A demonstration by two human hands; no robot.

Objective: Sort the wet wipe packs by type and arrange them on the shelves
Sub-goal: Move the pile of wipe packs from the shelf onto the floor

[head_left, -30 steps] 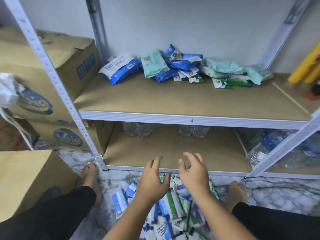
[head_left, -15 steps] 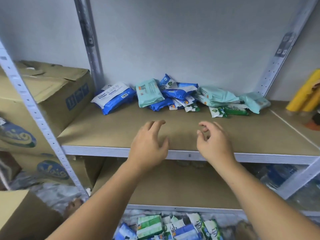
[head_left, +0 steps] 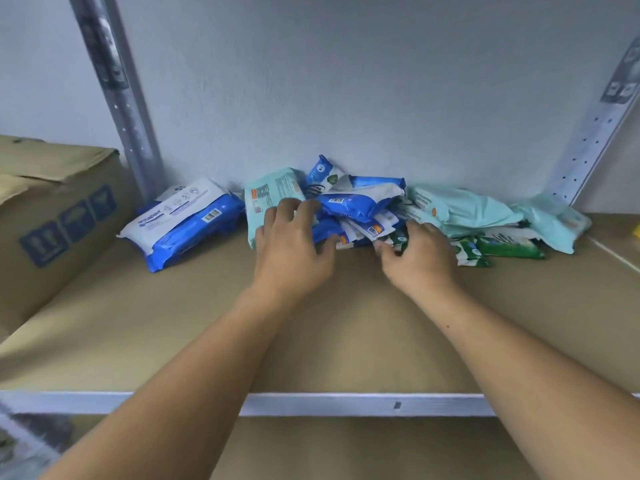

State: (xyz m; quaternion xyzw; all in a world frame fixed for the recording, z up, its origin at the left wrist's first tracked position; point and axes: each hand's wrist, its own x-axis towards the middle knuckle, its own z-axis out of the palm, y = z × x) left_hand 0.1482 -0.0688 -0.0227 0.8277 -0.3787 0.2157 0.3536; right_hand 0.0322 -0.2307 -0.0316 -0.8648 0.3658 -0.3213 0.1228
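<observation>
Wet wipe packs [head_left: 363, 206] lie heaped along the back wall of the shelf [head_left: 207, 323], the heap's long axis running left to right. A large blue-and-white pack [head_left: 187, 220] lies flat just left of it, printed face up, its long axis diagonal from front-left to back-right. A teal pack [head_left: 270, 192] tilts against the heap, its long axis front to back. The left hand [head_left: 294, 247] rests spread fingers on this pack, closed round nothing. The right hand [head_left: 419, 258] curls into the small green packs [head_left: 502, 245]; whether it holds one cannot be told. Bare board extends to the front rail [head_left: 346, 405]; a cardboard box [head_left: 52, 220] bounds the left edge.
</observation>
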